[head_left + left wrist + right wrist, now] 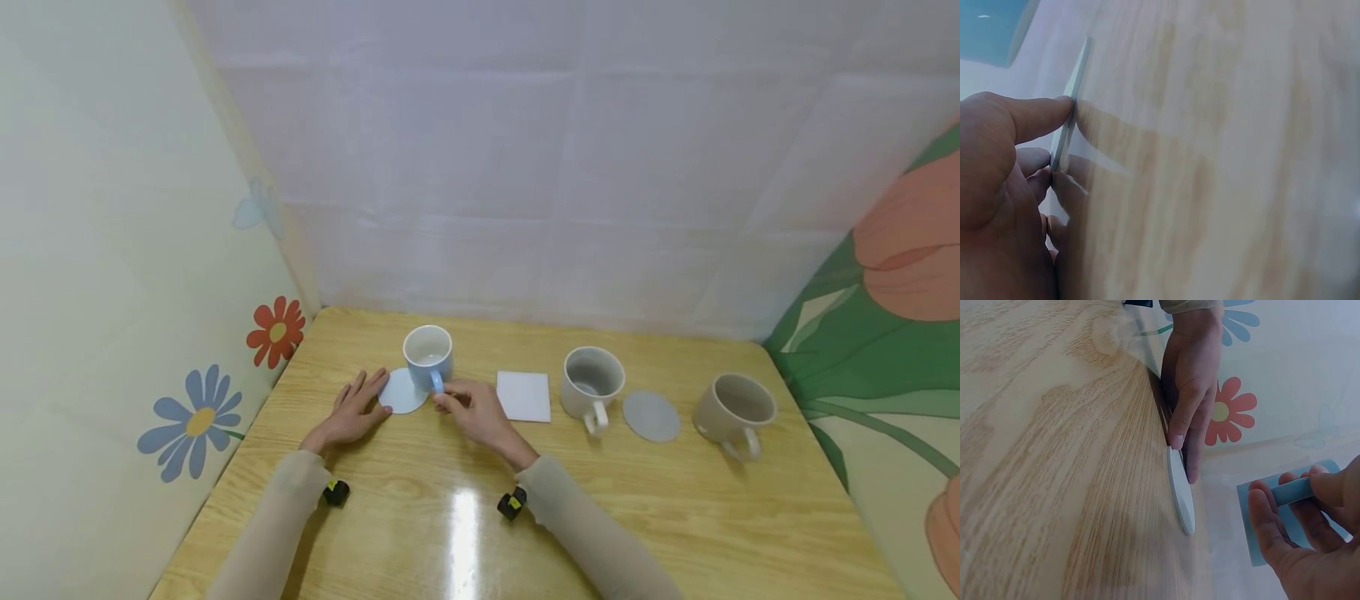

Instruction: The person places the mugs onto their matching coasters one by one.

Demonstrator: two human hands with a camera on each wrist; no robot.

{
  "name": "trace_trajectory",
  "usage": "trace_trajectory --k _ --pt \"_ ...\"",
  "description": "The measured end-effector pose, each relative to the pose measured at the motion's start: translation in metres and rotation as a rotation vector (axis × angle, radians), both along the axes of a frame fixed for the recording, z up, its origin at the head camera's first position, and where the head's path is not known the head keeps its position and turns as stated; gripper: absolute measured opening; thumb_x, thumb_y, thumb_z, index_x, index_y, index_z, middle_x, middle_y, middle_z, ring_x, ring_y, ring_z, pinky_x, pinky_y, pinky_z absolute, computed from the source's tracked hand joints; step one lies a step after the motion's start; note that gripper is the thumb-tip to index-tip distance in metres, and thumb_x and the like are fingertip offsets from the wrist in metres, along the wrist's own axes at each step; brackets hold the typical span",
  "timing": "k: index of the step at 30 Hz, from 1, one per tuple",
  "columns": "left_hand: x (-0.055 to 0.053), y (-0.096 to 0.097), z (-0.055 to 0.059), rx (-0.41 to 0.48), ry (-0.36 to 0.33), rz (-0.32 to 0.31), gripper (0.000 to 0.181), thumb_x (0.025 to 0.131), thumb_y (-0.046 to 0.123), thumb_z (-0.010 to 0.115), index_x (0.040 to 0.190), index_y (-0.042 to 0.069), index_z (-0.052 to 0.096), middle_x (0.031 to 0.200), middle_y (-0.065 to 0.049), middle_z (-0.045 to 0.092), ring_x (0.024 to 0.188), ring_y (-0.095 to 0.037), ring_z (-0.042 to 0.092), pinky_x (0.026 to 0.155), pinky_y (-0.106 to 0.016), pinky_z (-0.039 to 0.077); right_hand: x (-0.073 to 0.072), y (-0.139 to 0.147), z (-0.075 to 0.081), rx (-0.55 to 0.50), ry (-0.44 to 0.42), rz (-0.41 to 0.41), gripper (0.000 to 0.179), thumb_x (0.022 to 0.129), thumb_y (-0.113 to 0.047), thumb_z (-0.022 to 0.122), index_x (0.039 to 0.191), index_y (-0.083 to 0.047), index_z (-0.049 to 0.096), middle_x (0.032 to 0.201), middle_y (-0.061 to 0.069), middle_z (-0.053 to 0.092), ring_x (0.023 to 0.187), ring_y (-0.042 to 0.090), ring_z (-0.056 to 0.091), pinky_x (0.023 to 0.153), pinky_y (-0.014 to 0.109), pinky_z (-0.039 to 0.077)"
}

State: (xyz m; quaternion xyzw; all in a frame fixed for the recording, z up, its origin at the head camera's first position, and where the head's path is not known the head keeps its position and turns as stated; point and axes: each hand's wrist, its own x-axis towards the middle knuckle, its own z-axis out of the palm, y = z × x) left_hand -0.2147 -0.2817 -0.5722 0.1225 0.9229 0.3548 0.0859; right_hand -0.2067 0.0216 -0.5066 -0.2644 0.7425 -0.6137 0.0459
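Toward the back left corner of the wooden table [420, 500], from the head view, a blue mug [428, 357] stands upright partly on a round blue coaster [400, 392]; its inside looks white and I can't tell if it holds anything. The right hand [474, 410] pinches its handle. The left hand [352, 410] lies flat, fingers straight, touching the coaster's edge. Rightward sit a white square coaster [523, 395], a white mug [592, 382], a grey round coaster [651, 416] and a beige mug [736, 406], all showing no writing.

From the left wrist, fingertips [1054, 112] press the coaster's rim [1069, 112].

From the right wrist, fingers [1272, 512] curl round the mug handle [1294, 490].
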Motion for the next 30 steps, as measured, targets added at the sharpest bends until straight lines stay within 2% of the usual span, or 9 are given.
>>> trace_trajectory --k 5,8,13,17,21,26,30 --pt "-0.001 0.001 -0.001 -0.021 0.008 0.000 0.076 0.109 0.035 0.059 0.170 0.007 0.025 0.179 -0.017 0.016 0.165 -0.048 -0.004 0.130 -0.068 -0.008 -0.001 -0.002 -0.003 -0.029 0.003 0.002 0.019 0.102 -0.001 0.069 0.114 0.011 0.077 0.101 0.031 0.077 0.090 0.047 0.077 0.084 0.056 0.065" --pt "0.000 0.001 0.000 -0.023 0.011 0.001 0.075 0.109 0.034 0.059 0.170 0.007 0.025 0.179 -0.018 0.016 0.164 -0.049 -0.004 0.129 -0.069 -0.008 -0.003 -0.005 -0.005 -0.024 0.026 0.002 0.020 0.102 -0.001 0.068 0.113 0.014 0.075 0.098 0.030 0.077 0.089 0.047 0.077 0.082 0.050 0.067" --pt "0.001 0.002 0.002 -0.022 0.011 0.001 0.074 0.109 0.031 0.059 0.170 0.006 0.024 0.179 -0.018 0.015 0.164 -0.049 -0.005 0.129 -0.069 -0.008 -0.005 -0.007 -0.007 0.009 0.036 0.004 0.021 0.102 -0.005 0.069 0.113 0.011 0.077 0.099 0.027 0.078 0.089 0.040 0.078 0.081 0.034 0.067" --pt "0.000 0.004 0.001 -0.026 0.015 0.001 0.074 0.109 0.030 0.060 0.170 0.006 0.024 0.179 -0.018 0.015 0.164 -0.049 -0.005 0.129 -0.069 -0.008 -0.007 -0.007 -0.008 0.030 0.033 0.017 0.022 0.103 -0.007 0.069 0.115 0.010 0.077 0.103 0.028 0.078 0.089 0.034 0.079 0.081 0.026 0.065" --pt "-0.001 0.008 -0.001 -0.015 0.028 -0.007 0.074 0.109 0.032 0.060 0.170 0.007 0.025 0.179 -0.018 0.016 0.165 -0.049 -0.004 0.130 -0.069 -0.007 -0.007 -0.006 -0.009 0.038 0.041 0.016 0.022 0.104 -0.006 0.068 0.116 0.010 0.076 0.104 0.028 0.078 0.089 0.033 0.078 0.081 0.032 0.067" --pt "0.000 0.008 0.000 0.005 0.025 -0.017 0.075 0.109 0.037 0.059 0.170 0.008 0.026 0.179 -0.018 0.017 0.164 -0.050 -0.004 0.129 -0.070 -0.008 -0.009 -0.010 -0.011 0.037 0.019 0.026 0.022 0.104 -0.006 0.068 0.118 0.009 0.076 0.105 0.026 0.078 0.092 0.041 0.078 0.085 0.048 0.067" --pt "0.003 0.004 0.001 0.024 0.039 -0.001 0.076 0.108 0.038 0.060 0.169 0.007 0.027 0.178 -0.020 0.019 0.163 -0.052 -0.002 0.128 -0.071 -0.007 -0.012 -0.017 -0.013 0.027 0.013 0.060 0.024 0.104 -0.008 0.068 0.122 0.007 0.076 0.111 0.024 0.078 0.095 0.042 0.078 0.086 0.051 0.066"
